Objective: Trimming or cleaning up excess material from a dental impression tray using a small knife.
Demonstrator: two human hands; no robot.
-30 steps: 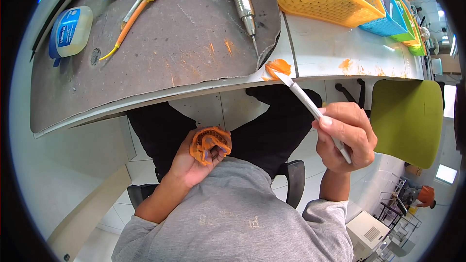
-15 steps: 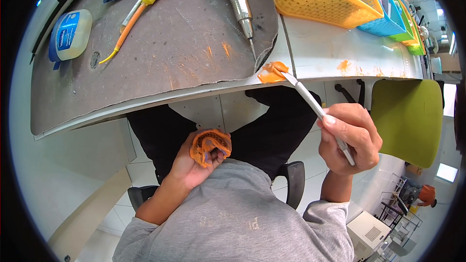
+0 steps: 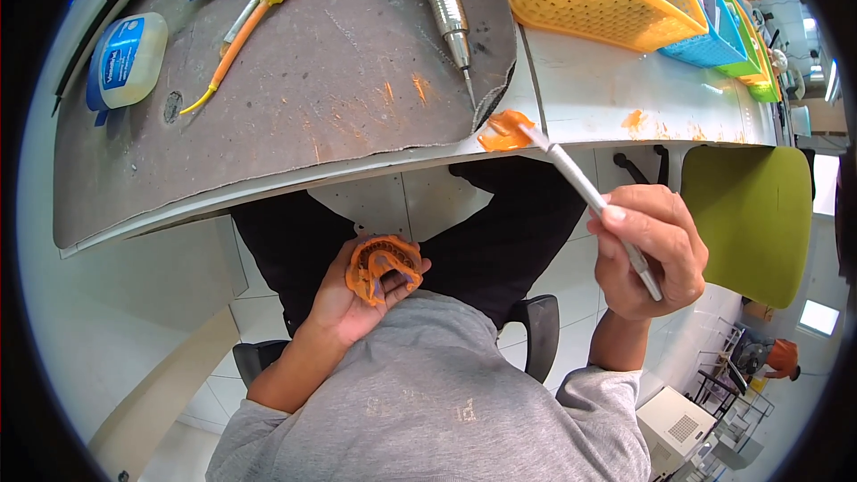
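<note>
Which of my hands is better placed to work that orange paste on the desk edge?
Your right hand, I'd say: it grips a slim silver knife-like tool, its tip at the orange paste. Your left hand, farther from the paste, is occupied holding the orange horseshoe-shaped dental model.

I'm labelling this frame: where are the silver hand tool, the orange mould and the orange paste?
Silver hand tool (image 3: 579,177): head view, on its handle.
Orange mould (image 3: 385,261): head view, inside its curved ridge.
Orange paste (image 3: 505,130): head view, mid-blob.
</note>
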